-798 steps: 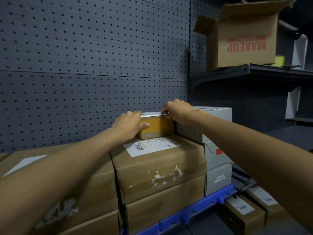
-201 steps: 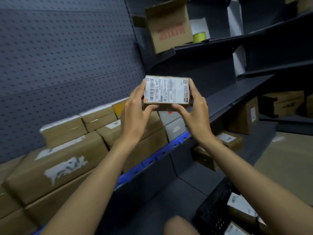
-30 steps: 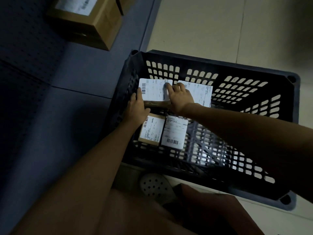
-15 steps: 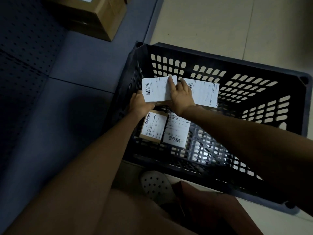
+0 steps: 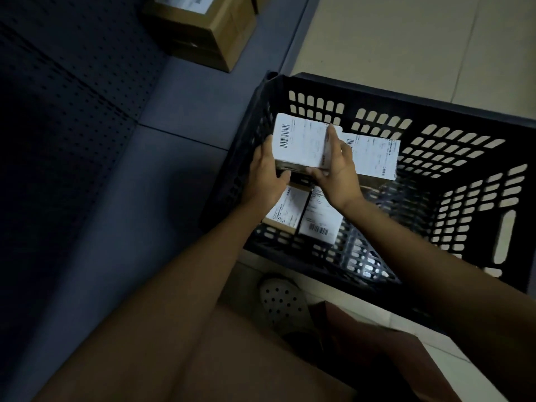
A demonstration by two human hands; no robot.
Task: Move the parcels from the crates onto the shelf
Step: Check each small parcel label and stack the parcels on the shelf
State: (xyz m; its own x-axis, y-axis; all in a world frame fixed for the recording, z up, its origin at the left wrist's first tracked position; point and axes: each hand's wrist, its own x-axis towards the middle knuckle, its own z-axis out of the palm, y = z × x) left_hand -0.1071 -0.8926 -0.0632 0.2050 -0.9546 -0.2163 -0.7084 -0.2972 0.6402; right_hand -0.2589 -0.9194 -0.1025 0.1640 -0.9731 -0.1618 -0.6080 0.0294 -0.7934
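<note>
Parcel (image 5: 301,143) sits pinched between fingers (image 5: 329,140) of both hands.

Shipping label on held parcel (image 5: 300,145): barcode at left edge, print too blurred to read. Labels on three parcels in black crate (image 5: 435,117) – far one (image 5: 374,156), near-left (image 5: 285,210), near-right (image 5: 319,219) – barcodes visible, text illegible. Label on shelf box (image 5: 200,21): unreadable

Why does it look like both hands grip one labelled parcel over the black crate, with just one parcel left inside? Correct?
Not quite. The head view shows three parcels left in the black crate, not one. Both the left hand and right hand do grip the labelled parcel.
</note>
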